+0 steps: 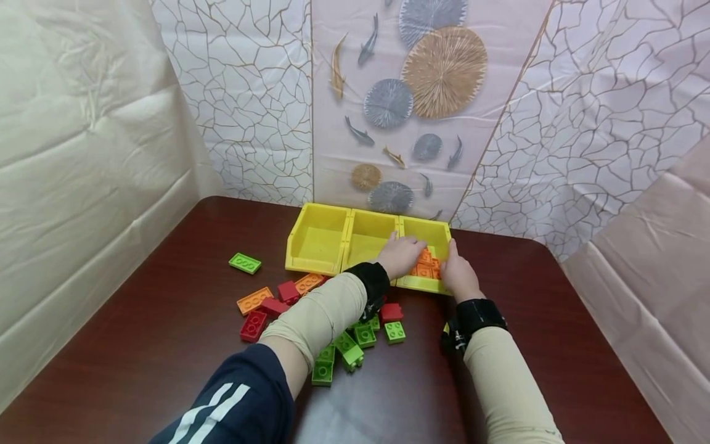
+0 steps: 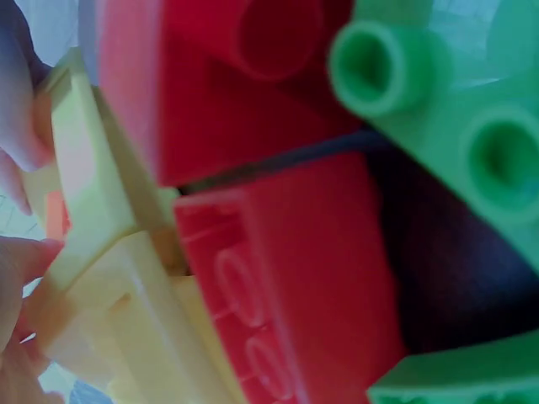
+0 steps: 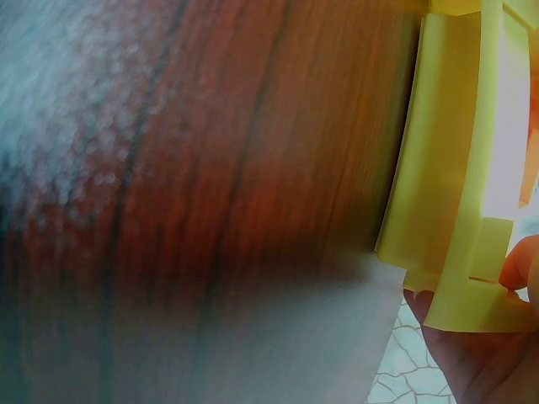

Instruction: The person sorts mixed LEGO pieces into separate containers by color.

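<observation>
A yellow three-compartment bin stands toward the back of the table, with orange bricks inside its right compartment. My left hand reaches over the divider into that compartment, its fingertips at the orange bricks. Whether those fingers hold a brick is hidden. At the bin's right end, my right hand grips the side wall. The right wrist view shows the right thumb inside the yellow wall and other fingers outside it. In the left wrist view, a red brick looms close, below the left wrist.
Loose red bricks, green bricks and orange bricks lie in front of the bin, partly under my left forearm. One flat green brick sits apart at the left. Patterned cloth hangs behind the dark table.
</observation>
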A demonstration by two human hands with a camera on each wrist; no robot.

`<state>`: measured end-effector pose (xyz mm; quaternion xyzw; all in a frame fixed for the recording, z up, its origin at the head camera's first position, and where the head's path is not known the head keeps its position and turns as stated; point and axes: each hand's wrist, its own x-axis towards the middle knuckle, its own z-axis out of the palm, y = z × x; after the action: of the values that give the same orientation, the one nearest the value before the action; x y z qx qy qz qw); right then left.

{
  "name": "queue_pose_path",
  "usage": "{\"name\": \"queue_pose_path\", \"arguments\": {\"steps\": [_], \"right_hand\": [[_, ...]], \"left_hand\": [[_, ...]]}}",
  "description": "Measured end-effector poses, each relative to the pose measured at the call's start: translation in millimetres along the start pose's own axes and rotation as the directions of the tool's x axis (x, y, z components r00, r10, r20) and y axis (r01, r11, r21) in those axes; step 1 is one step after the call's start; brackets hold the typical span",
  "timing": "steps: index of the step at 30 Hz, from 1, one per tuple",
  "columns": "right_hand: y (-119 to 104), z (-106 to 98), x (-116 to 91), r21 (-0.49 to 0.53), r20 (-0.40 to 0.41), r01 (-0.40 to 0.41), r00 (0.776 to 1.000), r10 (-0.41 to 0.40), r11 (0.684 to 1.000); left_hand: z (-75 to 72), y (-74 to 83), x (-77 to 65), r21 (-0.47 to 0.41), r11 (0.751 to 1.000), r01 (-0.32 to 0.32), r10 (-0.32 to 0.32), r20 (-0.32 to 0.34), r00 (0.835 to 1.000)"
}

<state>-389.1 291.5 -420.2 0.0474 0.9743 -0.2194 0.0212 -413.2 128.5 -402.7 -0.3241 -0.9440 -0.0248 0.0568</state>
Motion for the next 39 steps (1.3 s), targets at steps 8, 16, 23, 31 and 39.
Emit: {"name": "queue_pose_path", "arguments": {"steps": [8,16,23,31,39], "right_hand": [[-11.1,5.4,0.7,-0.003,-0.002,0.002,1.000,-0.002,1.000],[-15.0,8.2,6.6,-0.019,0.001,-0.006,1.000,0.006,1.000],[-13.9,11.2,6.1,-0.035,0.017,0.003,1.000,-0.002,0.999],[-7.5,8.7,4.0,-0.051,0.023,0.010,1.000,-0.009,0.999],[-3.7,3.1,2.3,-0.068,0.016,0.017,1.000,-0.016,0.998]], "left_hand": [[4.6,-12.9,-10.7,0.014,1.000,0.027,-0.026,-0.038,0.999],[-12.7,-29.9,-29.2,-0.034,0.999,-0.038,0.036,-0.038,0.999],[-36.3,-63.2,-79.4,-0.046,0.992,-0.114,0.111,-0.073,0.991],[-51.0,-119.7,-156.6,-0.105,0.993,-0.060,0.053,-0.074,0.996],[-46.6,-157.4,-209.2,-0.064,0.995,0.083,-0.083,0.005,0.997]]}}
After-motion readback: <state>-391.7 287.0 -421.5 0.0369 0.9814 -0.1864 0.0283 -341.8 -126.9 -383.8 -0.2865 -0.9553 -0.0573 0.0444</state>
